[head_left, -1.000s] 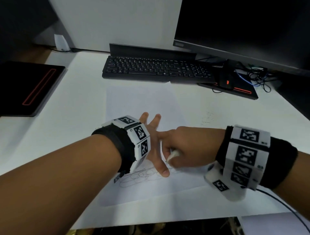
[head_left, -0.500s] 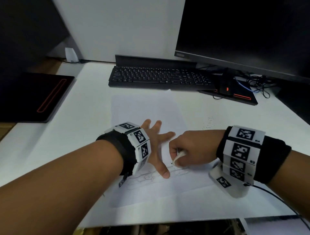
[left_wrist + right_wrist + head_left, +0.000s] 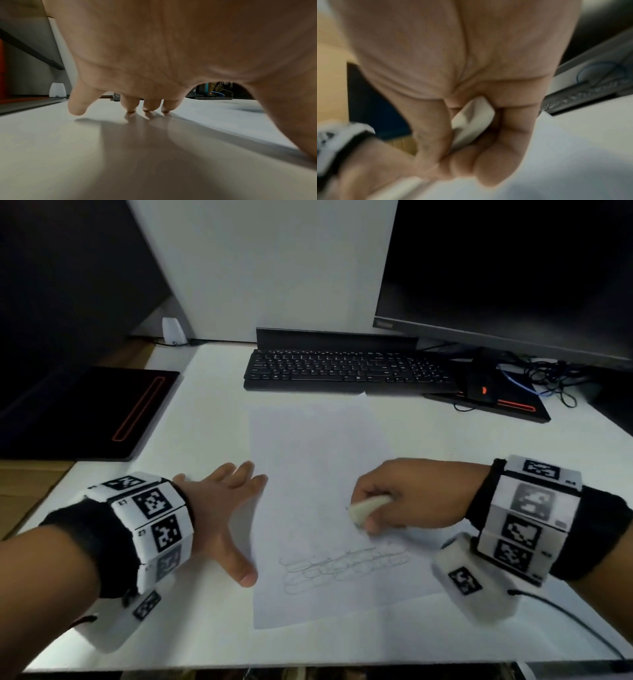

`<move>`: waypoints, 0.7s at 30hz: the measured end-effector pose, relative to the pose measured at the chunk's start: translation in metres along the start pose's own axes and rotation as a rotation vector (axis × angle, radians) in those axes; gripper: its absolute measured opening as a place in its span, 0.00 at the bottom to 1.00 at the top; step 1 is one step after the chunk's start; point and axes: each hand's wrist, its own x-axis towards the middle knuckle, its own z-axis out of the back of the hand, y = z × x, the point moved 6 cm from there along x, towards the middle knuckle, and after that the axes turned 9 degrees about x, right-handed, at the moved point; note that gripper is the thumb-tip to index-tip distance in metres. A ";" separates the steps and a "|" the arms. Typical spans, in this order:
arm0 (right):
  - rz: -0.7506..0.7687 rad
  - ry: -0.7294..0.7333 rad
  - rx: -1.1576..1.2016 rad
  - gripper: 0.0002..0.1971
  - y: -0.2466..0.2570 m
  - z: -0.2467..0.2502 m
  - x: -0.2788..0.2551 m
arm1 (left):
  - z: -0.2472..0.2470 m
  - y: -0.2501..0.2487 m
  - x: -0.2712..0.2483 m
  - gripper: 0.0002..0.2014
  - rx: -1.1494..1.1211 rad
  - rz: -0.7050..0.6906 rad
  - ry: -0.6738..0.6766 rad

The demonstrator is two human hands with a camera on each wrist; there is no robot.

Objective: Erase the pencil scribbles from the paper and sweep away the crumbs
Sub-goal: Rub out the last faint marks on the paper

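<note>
A white sheet of paper [image 3: 318,474] lies on the white desk [image 3: 205,422], with loopy pencil scribbles [image 3: 342,566] near its front edge. My left hand [image 3: 229,508] is spread flat at the paper's left edge, with its thumb on the sheet. In the left wrist view its fingertips [image 3: 147,109] press on the surface. My right hand [image 3: 394,501] grips a white eraser [image 3: 368,508] just above the scribbles on the right half of the paper. The right wrist view shows the eraser [image 3: 471,121] pinched between thumb and curled fingers.
A black keyboard [image 3: 346,371] lies beyond the paper, and a monitor [image 3: 513,285] stands at the back right. A black mouse [image 3: 483,385] sits on a dark pad with cables. Another dark pad [image 3: 85,412] lies at the left. A small white object [image 3: 174,332] stands at the back.
The hands have drawn apart: my left hand slid to the paper's left edge and my right hand, still holding the eraser, moved right, uncovering the scribbles.
</note>
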 end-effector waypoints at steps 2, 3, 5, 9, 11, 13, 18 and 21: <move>0.079 -0.144 0.355 0.06 0.022 -0.005 0.001 | 0.001 -0.001 -0.001 0.71 -0.033 0.002 0.017; 0.081 -0.188 0.624 0.06 0.032 -0.015 0.003 | 0.000 -0.002 0.000 0.72 -0.048 0.005 0.025; 0.002 -0.155 1.152 0.06 0.048 -0.050 0.013 | -0.002 -0.006 0.002 0.73 -0.029 0.013 0.026; -0.123 -0.124 1.823 0.09 0.063 -0.108 0.038 | -0.003 -0.011 0.002 0.74 0.041 0.029 0.006; -0.097 -0.235 2.006 0.09 0.053 -0.109 0.039 | -0.003 -0.010 0.001 0.72 0.017 0.024 0.015; -0.105 -0.430 2.045 0.08 0.018 -0.094 0.036 | -0.004 -0.008 -0.001 0.71 -0.006 0.020 0.021; -0.186 -1.240 1.968 0.16 -0.083 -0.018 -0.010 | -0.004 -0.008 -0.002 0.73 -0.042 0.000 0.024; 0.022 -1.157 2.058 0.10 -0.048 -0.017 -0.011 | -0.002 -0.008 -0.003 0.74 -0.047 -0.001 0.032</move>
